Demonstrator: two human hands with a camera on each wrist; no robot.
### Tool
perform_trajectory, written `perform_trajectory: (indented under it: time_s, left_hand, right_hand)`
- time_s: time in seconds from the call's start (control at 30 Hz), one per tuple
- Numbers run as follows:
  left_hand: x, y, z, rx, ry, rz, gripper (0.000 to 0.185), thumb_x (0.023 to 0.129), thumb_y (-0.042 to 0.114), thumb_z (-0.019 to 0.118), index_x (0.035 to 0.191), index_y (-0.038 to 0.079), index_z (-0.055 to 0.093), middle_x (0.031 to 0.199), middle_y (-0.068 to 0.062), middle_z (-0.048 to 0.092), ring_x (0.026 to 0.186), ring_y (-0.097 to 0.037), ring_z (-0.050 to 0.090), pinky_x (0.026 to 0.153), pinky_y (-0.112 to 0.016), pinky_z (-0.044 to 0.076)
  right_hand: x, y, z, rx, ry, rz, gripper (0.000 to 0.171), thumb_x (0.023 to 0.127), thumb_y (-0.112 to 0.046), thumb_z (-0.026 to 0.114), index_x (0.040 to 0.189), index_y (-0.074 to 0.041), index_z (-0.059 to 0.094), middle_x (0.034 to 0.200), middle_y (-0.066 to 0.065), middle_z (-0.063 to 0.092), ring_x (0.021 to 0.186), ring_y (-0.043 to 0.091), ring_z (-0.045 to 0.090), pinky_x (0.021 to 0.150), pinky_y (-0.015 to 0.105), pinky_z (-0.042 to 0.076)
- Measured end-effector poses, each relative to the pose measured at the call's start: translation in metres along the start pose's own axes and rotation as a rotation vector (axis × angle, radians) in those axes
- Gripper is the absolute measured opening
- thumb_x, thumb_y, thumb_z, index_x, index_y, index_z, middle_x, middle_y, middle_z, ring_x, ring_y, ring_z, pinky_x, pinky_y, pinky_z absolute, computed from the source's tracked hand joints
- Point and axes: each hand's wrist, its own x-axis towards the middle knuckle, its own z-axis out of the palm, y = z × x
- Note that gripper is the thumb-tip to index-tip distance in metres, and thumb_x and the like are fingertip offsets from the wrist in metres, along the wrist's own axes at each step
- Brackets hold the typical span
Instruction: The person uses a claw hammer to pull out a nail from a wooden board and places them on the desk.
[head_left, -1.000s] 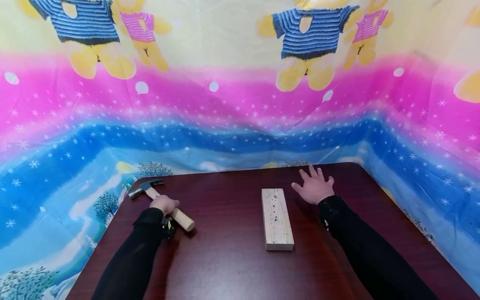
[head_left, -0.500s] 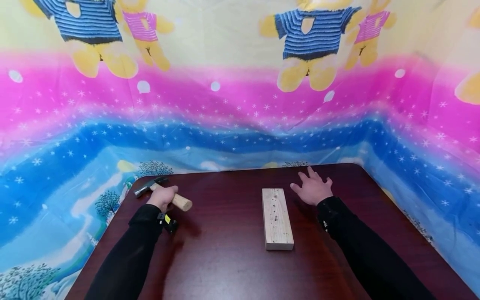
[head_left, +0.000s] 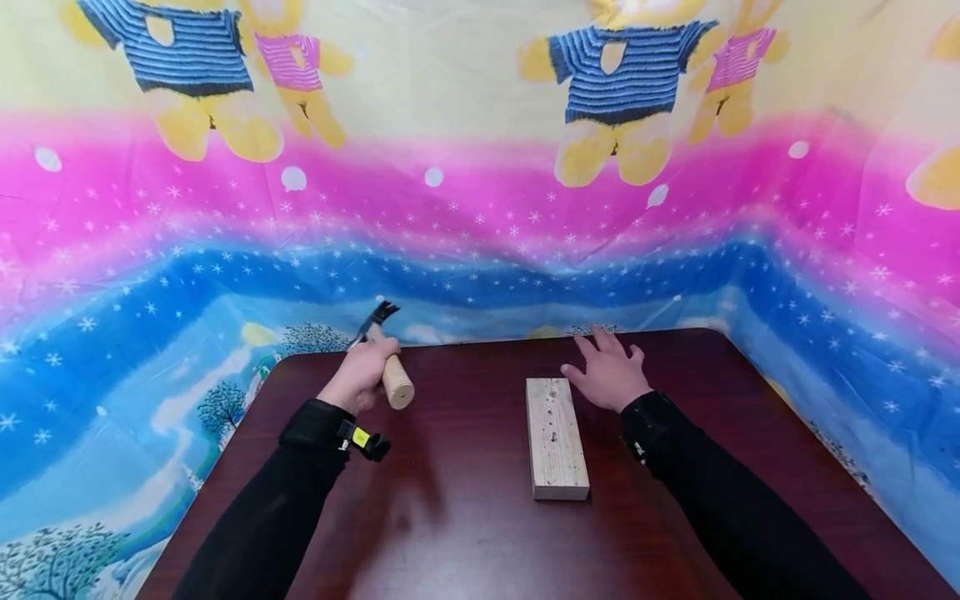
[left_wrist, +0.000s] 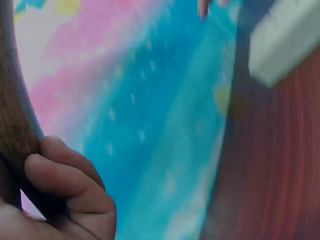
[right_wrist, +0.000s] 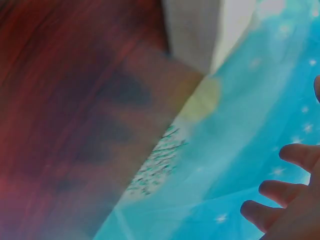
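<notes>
My left hand (head_left: 362, 373) grips a claw hammer (head_left: 397, 385) by its wooden handle, raised over the left side of the table. The dark metal head points up and away, and the handle's butt faces me. In the left wrist view, fingers curl round the handle (left_wrist: 17, 100). My right hand (head_left: 609, 373) hovers with fingers spread just right of the far end of a wooden block (head_left: 557, 437). That block lies lengthwise on the table, with small dark marks along its top. Spread fingers (right_wrist: 282, 192) of the right hand also show in the right wrist view, holding nothing.
The dark red-brown table (head_left: 480, 550) has rounded far corners. A printed cloth (head_left: 465, 208) with bears and snowflakes hangs behind it and along both sides. A small camera (head_left: 367, 442) is strapped to the left wrist.
My left hand has lifted the hammer off the table's left side and carried it right, turning its head upward. The right hand has shifted slightly left toward the block, which stays put.
</notes>
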Motion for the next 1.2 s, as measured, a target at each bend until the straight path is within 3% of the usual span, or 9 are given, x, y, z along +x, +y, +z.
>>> perform_trajectory:
  time_s: [0.23, 0.33, 0.47, 0.6, 0.77, 0.97, 1.07, 1.2]
  left_hand:
    - [-0.027, 0.011, 0.027, -0.07, -0.208, -0.02, 0.053, 0.088, 0.026, 0.049, 0.129, 0.002, 0.026, 0.079, -0.004, 0.046, 0.054, -0.01, 0.047, 0.047, -0.026, 0.041]
    - [-0.038, 0.016, 0.035, -0.145, -0.312, -0.029, 0.056, 0.088, 0.027, 0.049, 0.131, 0.004, 0.022, 0.082, -0.006, 0.046, 0.05, -0.01, 0.047, 0.045, -0.023, 0.041]
    - [-0.052, 0.022, 0.039, -0.251, -0.515, -0.033, 0.059, 0.089, 0.023, 0.044, 0.135, 0.003, 0.012, 0.085, -0.007, 0.046, 0.05, -0.009, 0.047, 0.048, -0.02, 0.037]
    - [-0.065, 0.026, 0.042, -0.271, -0.67, -0.053, 0.067, 0.088, 0.027, 0.047, 0.137, 0.002, 0.007, 0.083, -0.004, 0.052, 0.053, -0.006, 0.052, 0.052, -0.017, 0.038]
    - [-0.077, 0.027, 0.049, -0.182, -0.721, -0.02, 0.076, 0.083, 0.03, 0.055, 0.137, 0.001, 0.009, 0.081, -0.002, 0.053, 0.053, -0.006, 0.048, 0.051, -0.017, 0.035]
    - [-0.089, 0.027, 0.057, -0.064, -0.678, 0.066, 0.044, 0.087, 0.024, 0.048, 0.119, -0.002, 0.032, 0.083, -0.006, 0.05, 0.053, -0.009, 0.04, 0.051, -0.02, 0.031]
    - [-0.096, 0.029, 0.061, -0.039, -0.695, 0.044, 0.043, 0.089, 0.024, 0.042, 0.122, -0.002, 0.031, 0.082, -0.005, 0.049, 0.053, -0.008, 0.04, 0.05, -0.02, 0.032]
    - [-0.102, 0.032, 0.067, -0.136, -0.818, -0.043, 0.058, 0.089, 0.025, 0.036, 0.134, -0.004, 0.016, 0.078, -0.001, 0.048, 0.049, -0.005, 0.042, 0.047, -0.018, 0.031]
  right_hand:
    - [-0.001, -0.03, -0.012, -0.03, 0.047, -0.085, 0.071, 0.085, -0.063, 0.034, 0.143, -0.026, 0.017, 0.149, 0.009, 0.009, 0.135, 0.031, 0.006, 0.097, 0.062, 0.005]
    - [-0.002, -0.041, -0.015, -0.036, 0.077, -0.124, 0.071, 0.085, -0.063, 0.034, 0.143, -0.027, 0.016, 0.149, 0.009, 0.011, 0.135, 0.031, 0.008, 0.097, 0.061, 0.007]
    - [-0.005, -0.056, -0.019, -0.039, 0.103, -0.174, 0.072, 0.084, -0.065, 0.033, 0.143, -0.028, 0.014, 0.149, 0.007, 0.011, 0.135, 0.029, 0.007, 0.098, 0.06, 0.008]
    - [-0.008, -0.07, -0.027, -0.034, 0.106, -0.196, 0.072, 0.084, -0.064, 0.035, 0.143, -0.028, 0.014, 0.15, 0.004, 0.007, 0.136, 0.027, 0.004, 0.099, 0.06, 0.007]
    - [-0.011, -0.08, -0.032, -0.029, 0.099, -0.22, 0.072, 0.084, -0.063, 0.036, 0.143, -0.027, 0.015, 0.15, 0.003, 0.007, 0.136, 0.027, 0.006, 0.099, 0.06, 0.008]
    - [-0.014, -0.086, -0.031, -0.023, 0.114, -0.238, 0.073, 0.084, -0.062, 0.038, 0.143, -0.026, 0.016, 0.149, 0.005, 0.011, 0.135, 0.028, 0.009, 0.097, 0.061, 0.01]
    - [-0.016, -0.089, -0.028, -0.01, 0.13, -0.255, 0.076, 0.083, -0.064, 0.039, 0.144, -0.027, 0.013, 0.149, 0.005, 0.011, 0.135, 0.028, 0.009, 0.097, 0.061, 0.012]
    - [-0.019, -0.094, -0.026, 0.012, 0.186, -0.315, 0.085, 0.079, -0.066, 0.042, 0.144, -0.024, 0.006, 0.149, 0.005, 0.012, 0.135, 0.027, 0.01, 0.096, 0.059, 0.014]
